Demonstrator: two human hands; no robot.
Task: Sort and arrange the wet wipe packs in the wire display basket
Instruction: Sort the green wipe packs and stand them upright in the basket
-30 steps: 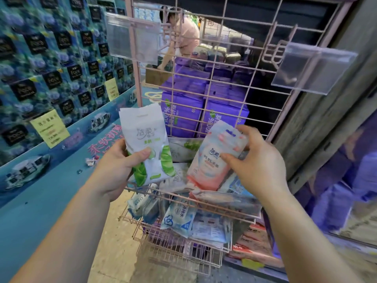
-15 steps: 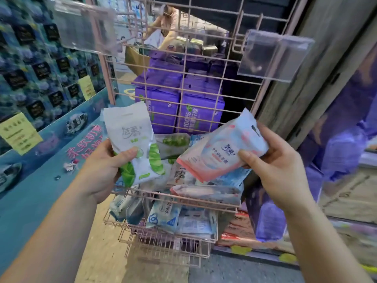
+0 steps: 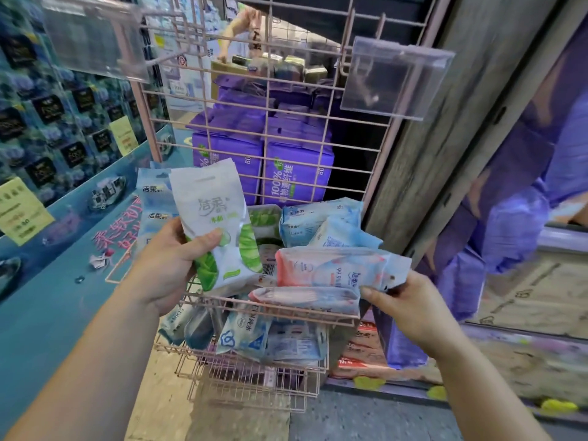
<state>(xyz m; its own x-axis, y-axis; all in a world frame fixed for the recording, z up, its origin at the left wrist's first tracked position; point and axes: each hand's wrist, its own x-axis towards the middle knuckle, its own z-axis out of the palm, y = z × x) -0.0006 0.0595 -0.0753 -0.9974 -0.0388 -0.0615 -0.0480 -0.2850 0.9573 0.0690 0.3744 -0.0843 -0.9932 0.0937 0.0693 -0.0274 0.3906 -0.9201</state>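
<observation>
Purple boxes (image 3: 296, 173) read "100%" | left hand (image 3: 165, 265) grips green pack (image 3: 216, 230) | right hand (image 3: 410, 307) pinches pink "99.9%" pack (image 3: 331, 265)

Packs (image 3: 321, 230) in basket (image 3: 270, 308), boxes (image 3: 296, 176) seemingly behind

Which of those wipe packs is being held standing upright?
The white pack with green leaves, gripped in the left hand. The pink-edged pack in the right hand lies sideways over the wire basket.
</observation>
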